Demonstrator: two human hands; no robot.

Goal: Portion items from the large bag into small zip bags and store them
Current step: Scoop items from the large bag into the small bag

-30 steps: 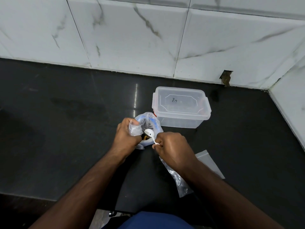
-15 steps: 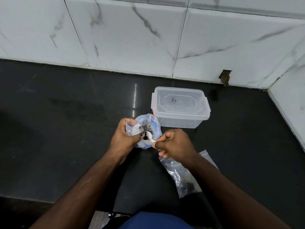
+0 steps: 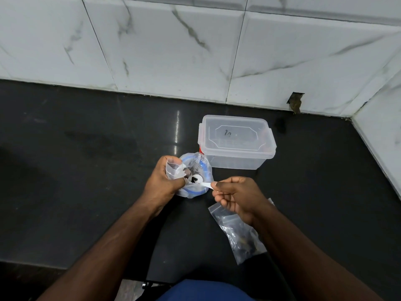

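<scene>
Head view: we find the left hand (image 3: 161, 181) gripping a small zip bag (image 3: 173, 169) open over the mouth of the large bag (image 3: 196, 175), which stands on the black counter (image 3: 86, 170) beside a lidded clear container (image 3: 236, 141). The right hand (image 3: 235, 197) pinches a white spoon (image 3: 201, 180) by its handle, bowl at the bag mouth. We judge the film light, limp and slippery; hold it at the rim. A filled zip bag (image 3: 238, 233) lies under the right wrist. Against half a second earlier, the right hand has drawn back rightward, exposing the spoon.
</scene>
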